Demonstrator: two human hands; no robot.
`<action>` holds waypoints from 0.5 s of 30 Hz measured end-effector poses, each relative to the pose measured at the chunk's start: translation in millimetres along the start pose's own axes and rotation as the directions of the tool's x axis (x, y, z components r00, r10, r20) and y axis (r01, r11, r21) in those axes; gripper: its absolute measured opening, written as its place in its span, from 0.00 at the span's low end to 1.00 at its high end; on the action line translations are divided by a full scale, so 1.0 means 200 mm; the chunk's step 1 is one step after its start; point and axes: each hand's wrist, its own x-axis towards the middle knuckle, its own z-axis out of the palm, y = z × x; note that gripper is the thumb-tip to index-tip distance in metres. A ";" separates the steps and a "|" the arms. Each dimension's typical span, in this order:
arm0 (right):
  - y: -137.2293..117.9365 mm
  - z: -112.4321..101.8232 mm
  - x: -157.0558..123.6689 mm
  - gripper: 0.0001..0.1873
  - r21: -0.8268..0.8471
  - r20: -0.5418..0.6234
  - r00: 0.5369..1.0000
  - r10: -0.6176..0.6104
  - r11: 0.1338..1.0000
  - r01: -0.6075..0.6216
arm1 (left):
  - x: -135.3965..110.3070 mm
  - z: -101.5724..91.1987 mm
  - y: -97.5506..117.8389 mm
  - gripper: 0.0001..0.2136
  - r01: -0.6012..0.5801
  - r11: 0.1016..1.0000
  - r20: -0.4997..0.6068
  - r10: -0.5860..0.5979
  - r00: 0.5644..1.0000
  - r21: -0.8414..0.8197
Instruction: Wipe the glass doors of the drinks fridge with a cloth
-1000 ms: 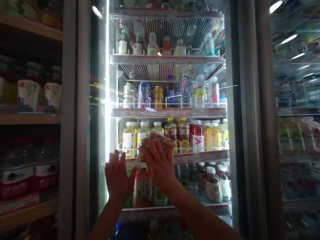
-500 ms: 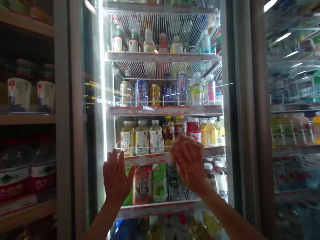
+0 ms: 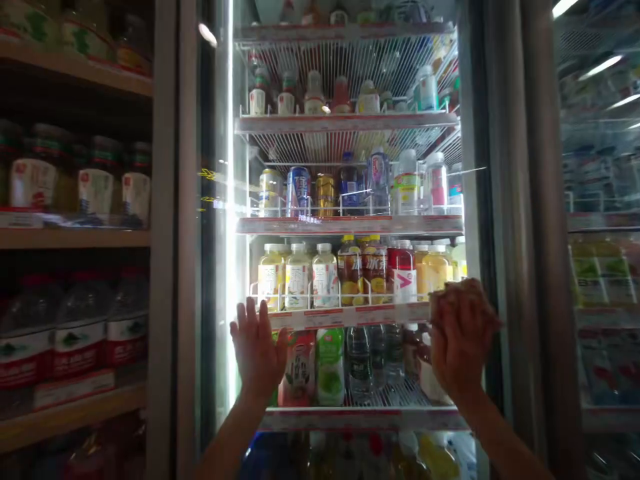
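My left hand [image 3: 257, 347] lies flat and open against the glass door [image 3: 220, 267] of a drinks cooler, fingers pointing up, low on the left of the pane. My right hand [image 3: 460, 333] is curled shut at the right side of the same pane, beside the door's grey frame [image 3: 500, 200]. It presses a crumpled cloth [image 3: 453, 288] to the glass, and only a lumpy edge of the cloth shows above the fingers. Behind the glass, level with both hands, runs a shelf rail [image 3: 350, 313] carrying yellow and red bottles [image 3: 350, 270].
The cooler holds several wire shelves of bottles and cans [image 3: 325, 190]. An open wooden shelf unit [image 3: 75, 237] with jars and large water bottles [image 3: 80, 327] stands to the left. A second glass-door cooler [image 3: 600, 267] stands to the right.
My right hand slid with the cloth across the glass from the left-centre to the right edge of the door. My left hand stayed flat in place on the glass.
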 end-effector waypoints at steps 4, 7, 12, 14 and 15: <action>-0.19 0.01 -0.07 0.28 0.188 0.151 0.954 -0.259 0.955 0.229 | -0.01 0.00 -0.01 0.30 -0.009 1.000 0.003 0.009 1.000 0.016; -0.15 -0.02 -0.13 0.27 0.236 0.172 0.934 -0.312 0.934 0.269 | -0.03 -0.01 -0.03 0.30 -0.026 1.000 0.029 0.025 0.999 0.014; 0.10 -0.04 -0.10 0.31 -0.073 -0.044 0.992 0.119 0.990 -0.122 | -0.04 -0.01 -0.02 0.30 -0.028 1.000 0.029 0.027 0.999 0.001; 0.03 -0.05 -0.11 0.32 -0.030 0.011 0.997 0.072 0.997 -0.072 | -0.06 -0.02 -0.01 0.30 -0.016 1.000 0.036 0.016 0.999 -0.004; -0.02 -0.05 -0.13 0.33 0.034 0.084 0.996 -0.027 0.999 0.024 | -0.07 -0.02 0.01 0.30 -0.012 1.000 0.047 0.013 0.999 -0.007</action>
